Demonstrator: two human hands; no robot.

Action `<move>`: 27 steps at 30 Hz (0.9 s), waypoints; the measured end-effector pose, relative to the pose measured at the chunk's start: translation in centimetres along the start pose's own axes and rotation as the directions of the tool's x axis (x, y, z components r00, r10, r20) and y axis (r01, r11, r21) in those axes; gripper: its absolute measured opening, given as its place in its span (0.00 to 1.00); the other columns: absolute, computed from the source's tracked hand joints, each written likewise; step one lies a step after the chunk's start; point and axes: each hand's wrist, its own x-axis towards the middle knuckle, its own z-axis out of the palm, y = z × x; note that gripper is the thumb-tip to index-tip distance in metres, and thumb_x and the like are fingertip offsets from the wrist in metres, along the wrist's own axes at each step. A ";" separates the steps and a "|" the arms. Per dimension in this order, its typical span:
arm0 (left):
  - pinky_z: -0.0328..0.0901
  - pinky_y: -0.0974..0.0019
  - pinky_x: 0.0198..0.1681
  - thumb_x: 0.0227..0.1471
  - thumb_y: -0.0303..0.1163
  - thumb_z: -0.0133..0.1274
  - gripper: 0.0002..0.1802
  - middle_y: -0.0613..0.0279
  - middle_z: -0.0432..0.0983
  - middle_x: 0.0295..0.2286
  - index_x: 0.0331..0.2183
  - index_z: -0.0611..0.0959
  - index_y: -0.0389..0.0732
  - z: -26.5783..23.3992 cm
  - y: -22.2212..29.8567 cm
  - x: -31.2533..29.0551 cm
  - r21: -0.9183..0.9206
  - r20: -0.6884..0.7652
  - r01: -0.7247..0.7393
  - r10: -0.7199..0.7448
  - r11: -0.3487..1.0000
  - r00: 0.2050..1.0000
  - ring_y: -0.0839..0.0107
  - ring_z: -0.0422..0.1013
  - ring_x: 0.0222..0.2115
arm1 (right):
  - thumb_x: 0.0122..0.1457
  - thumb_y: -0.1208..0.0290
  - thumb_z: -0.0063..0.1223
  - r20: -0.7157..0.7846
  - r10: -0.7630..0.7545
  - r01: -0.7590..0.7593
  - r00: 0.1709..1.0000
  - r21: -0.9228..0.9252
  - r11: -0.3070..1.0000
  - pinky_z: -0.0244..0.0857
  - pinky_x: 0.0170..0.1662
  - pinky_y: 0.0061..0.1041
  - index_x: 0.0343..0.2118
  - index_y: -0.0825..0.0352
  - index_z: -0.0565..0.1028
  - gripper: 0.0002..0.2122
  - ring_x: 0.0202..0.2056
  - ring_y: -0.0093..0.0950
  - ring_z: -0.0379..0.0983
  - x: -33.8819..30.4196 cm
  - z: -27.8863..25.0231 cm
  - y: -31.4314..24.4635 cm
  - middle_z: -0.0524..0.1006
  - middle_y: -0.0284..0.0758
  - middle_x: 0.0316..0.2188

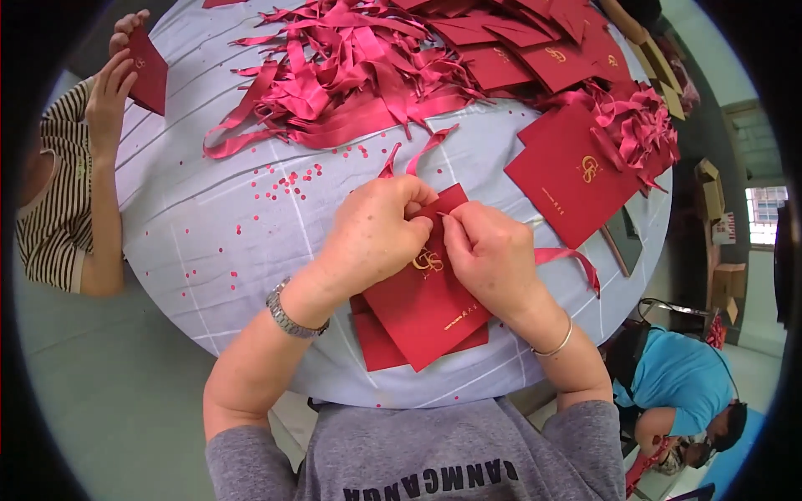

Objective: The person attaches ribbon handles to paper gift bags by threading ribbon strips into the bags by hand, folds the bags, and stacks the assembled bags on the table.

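A flat red paper bag [430,313] with a gold emblem lies in front of me, tilted, on top of another red bag [380,346]. My left hand [380,230] is closed at the upper left of the top bag, thumb and fingers pinching near its edge. Opposite it, my right hand [494,255] pinches the tip of a red ribbon [576,260] close to the bag's upper edge; its other end trails out to the right. Two ribbon ends [428,152] stick out beyond my left hand. The pinched spots are partly hidden by my fingers.
A heap of red ribbons [334,83] covers the far side of the round, cloth-covered table [200,292]. More red bags [576,171] lie at the right and far right. Small red dots [284,184] are scattered about. At far left a person's hands hold a red bag [149,75].
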 end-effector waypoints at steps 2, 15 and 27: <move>0.70 0.62 0.34 0.43 0.23 0.54 0.12 0.51 0.79 0.27 0.34 0.81 0.34 -0.3 0.2 -0.5 0.044 -0.037 -0.035 0.036 0.998 0.999 0.62 0.76 0.29 | 0.53 0.75 0.54 0.019 -0.073 0.074 0.997 -0.069 0.995 0.64 0.22 0.35 0.23 0.67 0.71 0.05 0.20 0.38 0.72 0.5 -0.1 -0.6 0.72 0.40 0.18; 0.67 0.51 0.32 0.43 0.25 0.52 0.08 0.50 0.76 0.26 0.31 0.80 0.39 0.8 1.3 -3.5 0.100 -0.153 -0.258 0.271 0.961 0.950 0.49 0.73 0.31 | 0.51 0.75 0.52 0.269 -0.087 0.104 0.959 -0.049 0.993 0.64 0.25 0.42 0.23 0.69 0.73 0.04 0.23 0.47 0.72 1.5 -4.0 -3.6 0.74 0.47 0.20; 0.68 0.59 0.34 0.45 0.25 0.51 0.10 0.51 0.79 0.27 0.32 0.83 0.35 -2.3 1.3 -2.2 -0.118 0.100 -0.215 0.228 0.969 0.969 0.59 0.76 0.30 | 0.50 0.76 0.59 0.242 -0.050 0.032 0.969 0.078 0.996 0.67 0.28 0.32 0.34 0.69 0.72 0.10 0.23 0.39 0.75 1.3 -4.9 -4.3 0.77 0.42 0.22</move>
